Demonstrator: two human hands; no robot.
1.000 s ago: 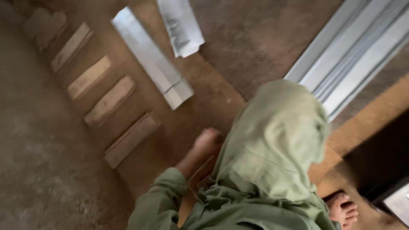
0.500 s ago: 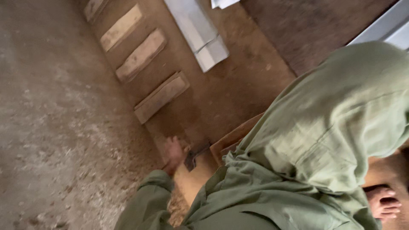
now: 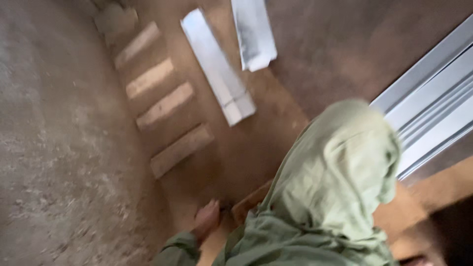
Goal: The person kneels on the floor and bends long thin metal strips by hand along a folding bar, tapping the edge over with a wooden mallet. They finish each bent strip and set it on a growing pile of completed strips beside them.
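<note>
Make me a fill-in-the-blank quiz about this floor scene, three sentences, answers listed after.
1. The short wooden blocks lie in a row on the ____.
2. The two flat metal strips beside them are ____ in colour.
3. The left hand comes out of a ____ sleeve.

Missing words: floor; silver; green

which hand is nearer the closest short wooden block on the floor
Left. The left hand lies on the floor just below the nearest short pale wooden block. The right hand is out of view, hidden behind green cloth.
</note>
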